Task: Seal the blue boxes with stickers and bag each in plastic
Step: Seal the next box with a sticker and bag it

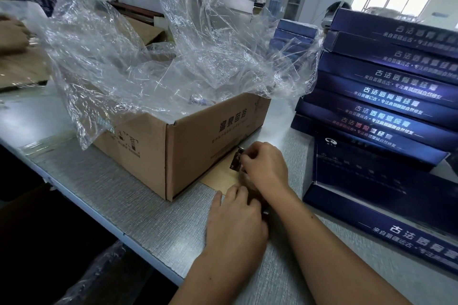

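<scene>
Left hand (235, 220): fingers lying flat, pressing tan backing sheet (218, 177) onto worktop (111, 188). Right hand (266, 168): fingers pinch small dark sticker (235, 160) (beside carton (193, 143)). Blue boxes (386, 96): stacked at right, one flat in front.

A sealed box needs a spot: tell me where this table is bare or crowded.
Bare: the grey tabletop between the brown cardboard carton and the near edge, left of the left hand. A narrow strip lies between carton and the stack of dark blue boxes. Crowded: the middle, where the right hand pinches a dark sticker over the tan sheet.
</scene>
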